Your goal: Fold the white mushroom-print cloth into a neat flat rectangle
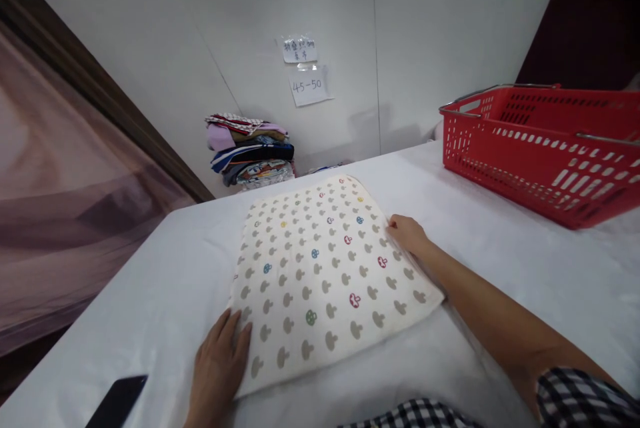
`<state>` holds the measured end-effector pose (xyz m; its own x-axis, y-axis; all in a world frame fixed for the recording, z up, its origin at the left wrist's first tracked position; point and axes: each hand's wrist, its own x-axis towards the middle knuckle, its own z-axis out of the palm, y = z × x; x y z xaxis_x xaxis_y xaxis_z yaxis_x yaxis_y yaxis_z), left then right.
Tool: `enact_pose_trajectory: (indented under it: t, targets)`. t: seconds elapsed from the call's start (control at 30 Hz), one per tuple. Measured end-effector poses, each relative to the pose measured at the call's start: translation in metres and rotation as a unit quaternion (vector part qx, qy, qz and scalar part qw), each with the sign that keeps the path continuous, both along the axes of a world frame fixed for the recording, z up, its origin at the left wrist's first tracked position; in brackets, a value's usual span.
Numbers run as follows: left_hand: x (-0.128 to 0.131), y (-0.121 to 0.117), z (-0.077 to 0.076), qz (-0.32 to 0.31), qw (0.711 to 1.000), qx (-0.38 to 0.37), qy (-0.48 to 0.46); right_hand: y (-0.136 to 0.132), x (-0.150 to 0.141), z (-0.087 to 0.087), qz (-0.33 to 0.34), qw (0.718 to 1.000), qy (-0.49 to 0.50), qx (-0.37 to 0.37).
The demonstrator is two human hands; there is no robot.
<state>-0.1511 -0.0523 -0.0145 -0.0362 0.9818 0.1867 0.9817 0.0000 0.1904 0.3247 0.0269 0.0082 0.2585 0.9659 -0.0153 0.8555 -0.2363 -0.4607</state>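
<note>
A cream mushroom-print cloth [310,275] lies spread out, nearly flat, on the white-covered table, with grey mushrooms and a few coloured ones. At its near left edge rests my left hand [220,361], palm down, fingers extended and their tips touching the fabric. My right hand [407,233] is closed at the middle of the right edge, its curled fingers pinching the cloth's border. The right forearm crosses over the table beside the near right corner of the cloth.
A red plastic basket [525,141] with metal handles stands at the right. Folded clothes [253,151] are piled beyond the far edge, by the wall. Paper signs [310,86] hang on the wall. A dark phone-like object [117,401] lies near left. A sheer curtain [65,181] hangs left.
</note>
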Motion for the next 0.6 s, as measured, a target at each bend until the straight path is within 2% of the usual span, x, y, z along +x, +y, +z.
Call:
enact_pose_trajectory:
  t: [0.13, 0.37, 0.6]
  targets:
    - [-0.002, 0.000, -0.003, 0.001, 1.000, 0.017, 0.001, -0.003, -0.003, 0.000, 0.020, 0.999, -0.030, 0.035]
    - [-0.003, 0.000, -0.004, 0.000, 1.000, 0.018, 0.006, 0.003, 0.003, 0.001, -0.042, 0.998, 0.023, -0.038]
    - [-0.003, 0.000, -0.005, -0.002, 1.000, 0.025, 0.002, 0.009, 0.004, 0.004, -0.050, 0.997, 0.034, -0.049]
